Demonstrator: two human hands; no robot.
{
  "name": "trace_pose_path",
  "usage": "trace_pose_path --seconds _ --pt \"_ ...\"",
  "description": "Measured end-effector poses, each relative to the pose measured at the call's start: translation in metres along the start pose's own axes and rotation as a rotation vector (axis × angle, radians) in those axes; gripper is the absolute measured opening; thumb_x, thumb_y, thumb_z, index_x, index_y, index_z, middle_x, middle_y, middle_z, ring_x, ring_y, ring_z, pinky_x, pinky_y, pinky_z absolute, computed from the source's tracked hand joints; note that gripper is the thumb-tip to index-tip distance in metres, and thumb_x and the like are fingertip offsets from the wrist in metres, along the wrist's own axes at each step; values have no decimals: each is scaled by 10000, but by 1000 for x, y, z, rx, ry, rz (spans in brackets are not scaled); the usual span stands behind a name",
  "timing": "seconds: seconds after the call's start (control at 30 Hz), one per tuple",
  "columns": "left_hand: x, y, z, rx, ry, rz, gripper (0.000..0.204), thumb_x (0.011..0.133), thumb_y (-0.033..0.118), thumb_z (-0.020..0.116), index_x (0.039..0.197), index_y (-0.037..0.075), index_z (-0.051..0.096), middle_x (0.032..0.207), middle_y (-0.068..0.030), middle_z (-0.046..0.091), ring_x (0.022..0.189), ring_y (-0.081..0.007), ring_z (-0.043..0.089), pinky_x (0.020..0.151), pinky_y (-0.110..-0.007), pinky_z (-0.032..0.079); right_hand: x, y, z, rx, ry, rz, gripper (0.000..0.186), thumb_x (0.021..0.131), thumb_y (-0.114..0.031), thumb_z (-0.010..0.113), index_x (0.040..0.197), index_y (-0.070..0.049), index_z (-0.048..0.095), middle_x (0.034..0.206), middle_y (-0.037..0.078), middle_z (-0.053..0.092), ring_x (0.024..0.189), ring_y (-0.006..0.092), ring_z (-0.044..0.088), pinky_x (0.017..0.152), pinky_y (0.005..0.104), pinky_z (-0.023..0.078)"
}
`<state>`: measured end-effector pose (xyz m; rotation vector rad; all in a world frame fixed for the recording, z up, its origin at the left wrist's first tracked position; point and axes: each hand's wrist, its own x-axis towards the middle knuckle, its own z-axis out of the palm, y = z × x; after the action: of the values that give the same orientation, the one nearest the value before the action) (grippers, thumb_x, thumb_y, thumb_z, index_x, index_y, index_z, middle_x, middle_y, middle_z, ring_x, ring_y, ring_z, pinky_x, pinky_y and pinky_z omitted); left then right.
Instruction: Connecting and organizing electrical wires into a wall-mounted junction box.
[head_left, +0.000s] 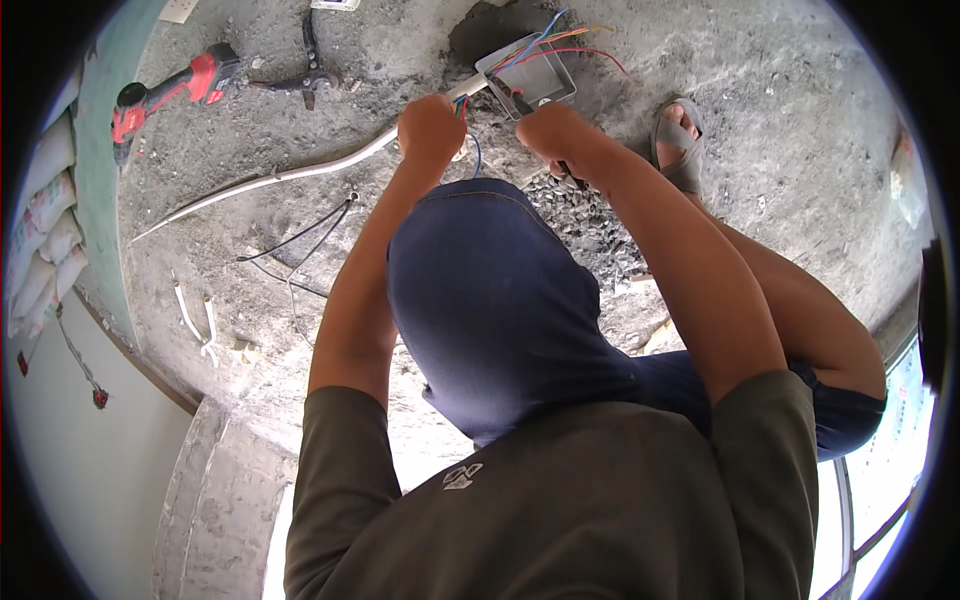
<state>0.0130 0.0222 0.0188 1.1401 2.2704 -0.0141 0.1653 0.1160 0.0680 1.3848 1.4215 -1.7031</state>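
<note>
My right hand [560, 135] is closed around dark-handled pliers [507, 97], whose jaws lie against the near left edge of a grey electrical box [545, 80]. Blue, yellow and red wires [575, 38] fan out of that box toward the far side. A white conduit [340, 162] runs from the lower left up to the box. Just left of it, my left hand [432, 130] is closed at the conduit, beside several coloured wires [461, 108]; its fingertips are hidden, so what it grips is unclear. A blue wire [478, 155] loops down between my hands.
On the rough concrete lie a red and black cordless power tool [175, 92] and a hammer [312, 78]. Rubble [600, 220] is heaped below my right hand. Black cables [320, 235] and white conduit stubs [210, 325] stick up at the left. Filled sacks [50, 215] line the left side.
</note>
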Motion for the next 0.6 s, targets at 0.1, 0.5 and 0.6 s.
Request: trace_pose_path --seconds 0.1,0.5,0.6 --pt "-1 -1 5 46 32 9 225 829 206 509 897 84 686 853 -164 668 822 -360 648 772 -452 497 7 15 5 763 -269 118 124 764 -69 527 669 -102 455 547 -7 400 433 80 329 368 244 292" --pt "-1 -6 20 36 29 7 176 787 178 531 818 88 679 805 -155 667 786 -361 650 721 -460 505 12 21 8 570 -128 116 150 713 -103 543 605 -62 447 526 59 422 404 174 387 403 350 317" --pt "9 5 1 46 5 65 165 773 174 547 819 84 677 804 -161 665 802 -362 647 727 -458 502 4 8 -12 567 -249 161 166 719 -111 543 610 -81 421 531 57 430 415 157 388 429 327 326"
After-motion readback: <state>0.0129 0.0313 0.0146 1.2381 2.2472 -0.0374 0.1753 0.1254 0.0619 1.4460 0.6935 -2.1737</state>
